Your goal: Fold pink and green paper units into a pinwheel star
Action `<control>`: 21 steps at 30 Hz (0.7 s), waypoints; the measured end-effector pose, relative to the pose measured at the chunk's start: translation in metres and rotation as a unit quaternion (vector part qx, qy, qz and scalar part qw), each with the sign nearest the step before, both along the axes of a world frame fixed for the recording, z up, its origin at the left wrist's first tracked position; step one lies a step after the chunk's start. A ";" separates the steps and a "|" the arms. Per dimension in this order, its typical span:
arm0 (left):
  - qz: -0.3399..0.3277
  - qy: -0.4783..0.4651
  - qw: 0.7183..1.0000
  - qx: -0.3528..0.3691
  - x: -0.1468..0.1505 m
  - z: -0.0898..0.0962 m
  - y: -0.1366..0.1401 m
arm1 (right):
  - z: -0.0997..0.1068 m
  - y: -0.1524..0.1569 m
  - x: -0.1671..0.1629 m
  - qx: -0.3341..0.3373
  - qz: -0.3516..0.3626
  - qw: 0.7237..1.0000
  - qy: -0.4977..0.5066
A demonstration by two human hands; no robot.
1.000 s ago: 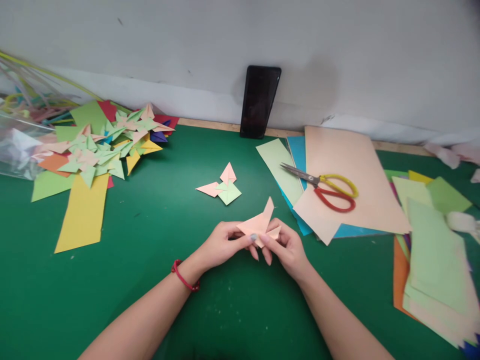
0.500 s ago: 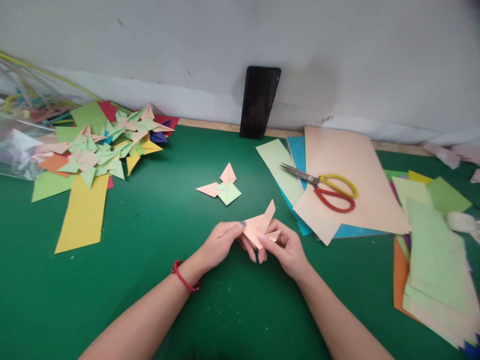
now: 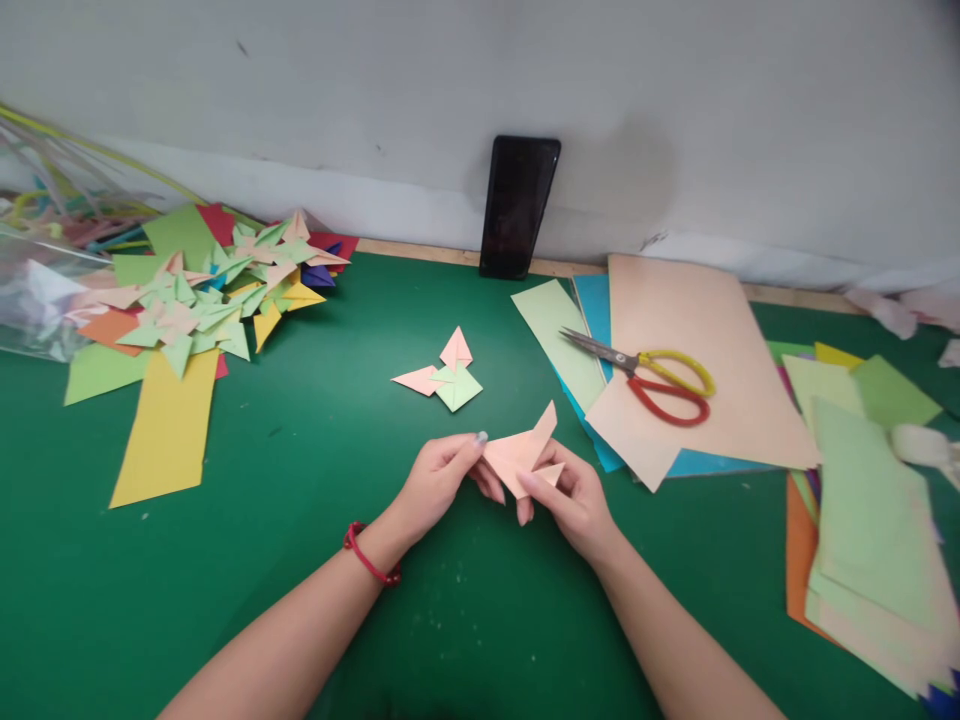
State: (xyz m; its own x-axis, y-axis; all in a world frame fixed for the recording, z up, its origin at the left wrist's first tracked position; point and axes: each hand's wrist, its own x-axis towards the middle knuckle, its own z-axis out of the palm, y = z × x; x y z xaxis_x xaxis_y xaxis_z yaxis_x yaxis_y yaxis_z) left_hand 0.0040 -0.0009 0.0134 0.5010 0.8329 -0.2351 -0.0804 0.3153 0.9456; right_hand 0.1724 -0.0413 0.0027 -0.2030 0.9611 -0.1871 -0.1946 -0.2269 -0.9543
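Between my hands is a pale peach folded paper piece [image 3: 517, 458], with one point sticking up at its upper right and a smaller flap at its right. My left hand [image 3: 442, 480] pinches its left corner between thumb and fingers. My right hand [image 3: 571, 500] grips its lower right side, thumb on top and fingers underneath, partly hidden by the paper. Just beyond the hands, a folded paper figure [image 3: 459, 388] in light green and peach lies flat on the green table [image 3: 322, 400].
Scissors [image 3: 637, 365] with yellow and red handles rest on peach sheets [image 3: 697, 320]. A black phone [image 3: 519, 205] leans against the wall. At left, folded paper stars [image 3: 180, 310] lie heaped beside a clear plastic bag [image 3: 37, 300]. Green paper strips [image 3: 870, 500] are stacked at right.
My left hand's thumb has shifted slightly up and left along the paper's left corner, and its fingers have drawn back a little. The right hand keeps its hold.
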 end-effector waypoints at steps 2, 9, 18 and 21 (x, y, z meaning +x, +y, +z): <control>0.021 0.013 1.000 -0.004 0.001 0.000 0.001 | 0.000 0.000 -0.001 0.005 -0.009 1.000 -0.014; 0.032 0.044 0.998 0.006 0.000 0.001 0.001 | -0.002 -0.001 -0.002 0.027 -0.071 0.996 -0.056; 0.050 -0.075 0.995 -0.034 0.001 -0.010 -0.001 | -0.008 0.001 -0.001 0.109 -0.120 0.984 -0.069; 0.038 -0.028 0.999 -0.017 0.001 -0.008 -0.001 | -0.008 0.002 -0.001 0.143 -0.093 0.982 -0.077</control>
State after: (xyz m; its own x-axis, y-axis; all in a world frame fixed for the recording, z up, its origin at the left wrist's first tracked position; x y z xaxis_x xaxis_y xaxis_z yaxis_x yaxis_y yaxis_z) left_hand 0.0049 -0.0020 0.0059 0.4505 0.8604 -0.2381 -0.1569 0.3388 0.9277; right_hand 0.1717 -0.0394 -0.0053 -0.0086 0.9967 0.0804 -0.0564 0.0798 -0.9952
